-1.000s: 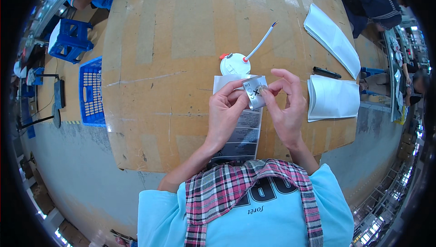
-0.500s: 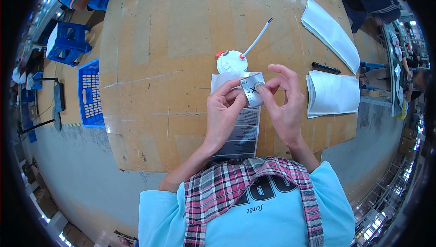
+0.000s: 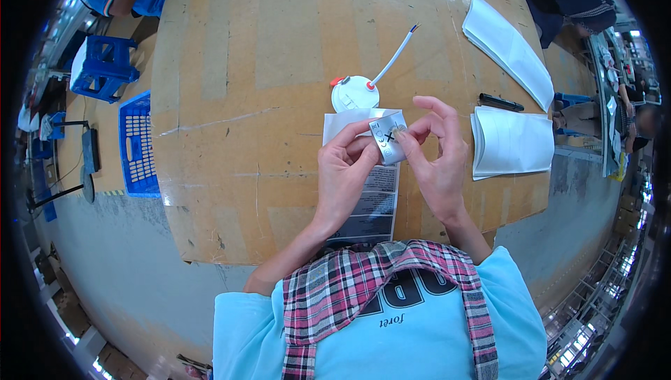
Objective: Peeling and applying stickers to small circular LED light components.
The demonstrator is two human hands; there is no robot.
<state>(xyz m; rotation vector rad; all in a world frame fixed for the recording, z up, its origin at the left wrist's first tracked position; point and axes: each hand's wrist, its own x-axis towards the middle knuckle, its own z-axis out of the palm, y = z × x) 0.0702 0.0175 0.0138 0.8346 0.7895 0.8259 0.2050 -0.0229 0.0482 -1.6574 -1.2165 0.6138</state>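
My left hand grips a small silver-grey label with printed symbols, thumb and fingers closed on its left edge. From the other side my right hand pinches the label's upper right part between thumb and forefinger; its other fingers are raised and curled. Beneath both hands lies a long printed sheet, white at the far end and dark nearer my body. Just beyond it sits a round white fixture with a red tab on its left. A white cable with bare-ended wires rises from it.
On the right of the cardboard-covered table lie two stacks of white sheets, with a black marker between them. A blue basket and a blue stool stand left. Other people stand at the far corners.
Both hands keep their hold on the label, and it barely shifts. The whole view has moved very slightly.
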